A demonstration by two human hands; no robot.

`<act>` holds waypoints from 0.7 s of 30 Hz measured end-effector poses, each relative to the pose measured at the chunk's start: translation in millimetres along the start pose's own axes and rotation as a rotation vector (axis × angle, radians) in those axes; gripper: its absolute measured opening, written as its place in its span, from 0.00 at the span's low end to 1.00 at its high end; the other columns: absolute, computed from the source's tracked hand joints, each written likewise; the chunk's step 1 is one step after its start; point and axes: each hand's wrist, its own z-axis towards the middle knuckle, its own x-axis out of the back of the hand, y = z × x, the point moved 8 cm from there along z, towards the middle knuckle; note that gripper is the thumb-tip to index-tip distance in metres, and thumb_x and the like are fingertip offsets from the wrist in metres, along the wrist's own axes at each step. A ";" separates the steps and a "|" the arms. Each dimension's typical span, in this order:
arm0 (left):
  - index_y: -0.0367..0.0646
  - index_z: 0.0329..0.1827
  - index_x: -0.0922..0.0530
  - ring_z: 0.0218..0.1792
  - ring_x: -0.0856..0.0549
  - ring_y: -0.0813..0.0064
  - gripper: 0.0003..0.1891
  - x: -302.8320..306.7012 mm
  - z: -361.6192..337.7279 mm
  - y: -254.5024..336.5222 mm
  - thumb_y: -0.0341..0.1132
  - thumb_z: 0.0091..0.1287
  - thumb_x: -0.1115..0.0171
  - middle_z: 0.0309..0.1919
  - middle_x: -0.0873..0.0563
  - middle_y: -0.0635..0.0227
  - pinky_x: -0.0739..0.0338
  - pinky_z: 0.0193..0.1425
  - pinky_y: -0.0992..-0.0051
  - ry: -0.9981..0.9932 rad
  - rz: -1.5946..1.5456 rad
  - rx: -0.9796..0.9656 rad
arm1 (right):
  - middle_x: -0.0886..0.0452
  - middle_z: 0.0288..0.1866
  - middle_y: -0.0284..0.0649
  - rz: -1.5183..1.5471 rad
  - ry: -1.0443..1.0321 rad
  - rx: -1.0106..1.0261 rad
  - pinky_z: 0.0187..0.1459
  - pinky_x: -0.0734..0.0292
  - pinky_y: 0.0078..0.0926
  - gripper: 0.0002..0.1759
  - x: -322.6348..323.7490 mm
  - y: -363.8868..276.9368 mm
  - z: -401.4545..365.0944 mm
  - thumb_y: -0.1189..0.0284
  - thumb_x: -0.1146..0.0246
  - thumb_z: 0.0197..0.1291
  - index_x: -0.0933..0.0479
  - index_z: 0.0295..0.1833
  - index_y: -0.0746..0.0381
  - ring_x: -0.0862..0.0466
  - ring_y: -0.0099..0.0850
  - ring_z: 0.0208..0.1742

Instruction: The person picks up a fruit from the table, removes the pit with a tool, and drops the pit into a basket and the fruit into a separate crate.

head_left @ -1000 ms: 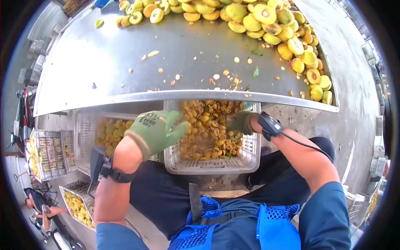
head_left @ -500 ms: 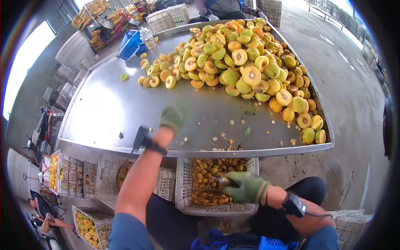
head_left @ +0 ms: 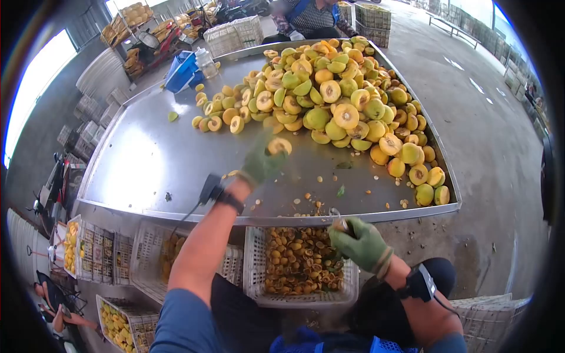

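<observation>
My left hand [head_left: 263, 165], in a green glove and smeared by motion, is over the metal table holding a peach half [head_left: 280, 146], cut face up. Beyond it rises a big heap of halved peaches [head_left: 329, 91], yellow and green, many with brown hollows at the centre. My right hand [head_left: 360, 244], gloved too, is closed round a small pitting tool [head_left: 338, 223]; a curved metal tip sticks up from its short handle. That hand is near the table's front edge, above the right side of a crate [head_left: 254, 265] holding brown pits and scraps [head_left: 303, 259].
The steel table [head_left: 194, 170] has a raised rim. At its far left stand a blue basket [head_left: 181, 72] and a clear bottle [head_left: 206, 63]. Across it sits a person [head_left: 315, 20]. More crates [head_left: 97, 253] with fruit stand at lower left.
My left hand has moved forward and right towards the heap and now has a peach half. My right hand has risen with the tool from over the crate towards the table edge.
</observation>
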 end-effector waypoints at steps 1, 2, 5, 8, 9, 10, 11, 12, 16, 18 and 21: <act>0.32 0.79 0.37 0.63 0.17 0.68 0.41 -1.2 -22.8 34.0 0.35 0.67 0.24 0.65 0.20 0.57 0.21 0.68 0.68 -0.038 0.080 -0.039 | 0.19 0.34 0.29 0.035 -0.019 0.000 0.32 0.24 0.19 0.11 -2.4 -8.4 6.1 0.67 0.35 0.72 0.20 0.50 0.64 0.22 0.16 0.30; 0.32 0.80 0.37 0.64 0.18 0.67 0.41 -4.3 -43.6 64.9 0.35 0.67 0.25 0.66 0.20 0.56 0.21 0.69 0.67 -0.064 0.134 -0.112 | 0.19 0.34 0.29 0.070 -0.042 -0.001 0.32 0.24 0.19 0.12 -5.8 -13.3 13.5 0.66 0.35 0.73 0.21 0.50 0.64 0.22 0.16 0.30; 0.32 0.81 0.38 0.68 0.20 0.66 0.41 -12.9 -95.6 126.4 0.35 0.68 0.26 0.68 0.21 0.54 0.23 0.72 0.66 -0.133 0.231 -0.227 | 0.19 0.36 0.29 0.020 -0.084 0.039 0.30 0.26 0.18 0.17 -24.3 -37.3 29.2 0.61 0.34 0.73 0.21 0.53 0.64 0.23 0.15 0.30; 0.33 0.81 0.39 0.71 0.22 0.65 0.41 -24.2 -125.4 150.6 0.32 0.69 0.27 0.70 0.22 0.54 0.28 0.76 0.64 -0.203 0.160 -0.131 | 0.18 0.36 0.29 0.070 -0.124 0.002 0.26 0.28 0.17 0.19 -43.9 -64.8 35.4 0.59 0.33 0.73 0.20 0.55 0.64 0.23 0.14 0.27; 0.33 0.81 0.39 0.71 0.23 0.64 0.39 -24.9 -131.0 150.2 0.35 0.71 0.30 0.70 0.22 0.55 0.28 0.76 0.64 -0.176 0.019 -0.110 | 0.18 0.36 0.29 0.094 -0.144 -0.007 0.26 0.28 0.17 0.18 -49.1 -70.2 34.8 0.60 0.33 0.73 0.20 0.55 0.64 0.23 0.14 0.27; 0.34 0.82 0.39 0.72 0.23 0.64 0.37 -27.3 -136.4 146.0 0.37 0.74 0.32 0.70 0.22 0.55 0.28 0.76 0.65 -0.152 -0.123 -0.088 | 0.18 0.36 0.29 0.120 -0.164 -0.017 0.26 0.28 0.17 0.18 -54.4 -76.1 33.1 0.60 0.33 0.73 0.20 0.54 0.64 0.23 0.14 0.27; 0.34 0.82 0.39 0.72 0.24 0.64 0.36 -30.7 -140.5 139.2 0.39 0.77 0.35 0.71 0.23 0.56 0.28 0.76 0.65 -0.127 -0.263 -0.064 | 0.18 0.36 0.29 0.148 -0.185 -0.029 0.26 0.28 0.17 0.17 -60.0 -78.0 33.5 0.60 0.32 0.73 0.19 0.53 0.64 0.23 0.14 0.27; 0.34 0.81 0.38 0.70 0.22 0.64 0.34 -34.7 -142.9 128.0 0.43 0.79 0.39 0.69 0.22 0.56 0.26 0.75 0.65 -0.065 -0.352 -0.048 | 0.19 0.36 0.29 0.169 -0.168 -0.015 0.28 0.28 0.16 0.17 -63.5 -74.4 36.3 0.60 0.32 0.73 0.19 0.52 0.64 0.24 0.14 0.28; 0.33 0.75 0.30 0.60 0.16 0.69 0.30 -44.3 -157.4 91.0 0.52 0.85 0.53 0.60 0.15 0.60 0.20 0.66 0.70 0.099 -0.561 0.118 | 0.21 0.35 0.27 0.169 -0.128 0.051 0.32 0.28 0.16 0.15 -80.9 -39.5 30.9 0.62 0.32 0.72 0.20 0.49 0.64 0.26 0.13 0.32; 0.33 0.67 0.23 0.51 0.13 0.74 0.31 -39.7 -151.8 84.7 0.55 0.86 0.58 0.52 0.12 0.63 0.17 0.59 0.73 0.164 -0.686 0.155 | 0.21 0.35 0.25 0.048 -0.140 0.078 0.34 0.28 0.18 0.14 -79.5 -46.7 28.8 0.63 0.31 0.72 0.20 0.46 0.64 0.27 0.13 0.34; 0.33 0.65 0.21 0.49 0.12 0.75 0.35 -30.8 -154.1 91.5 0.59 0.86 0.62 0.50 0.12 0.63 0.16 0.57 0.73 0.179 -0.329 0.096 | 0.21 0.33 0.29 0.053 -0.138 0.131 0.34 0.27 0.22 0.14 -73.7 -53.0 23.5 0.64 0.30 0.70 0.21 0.45 0.65 0.27 0.15 0.34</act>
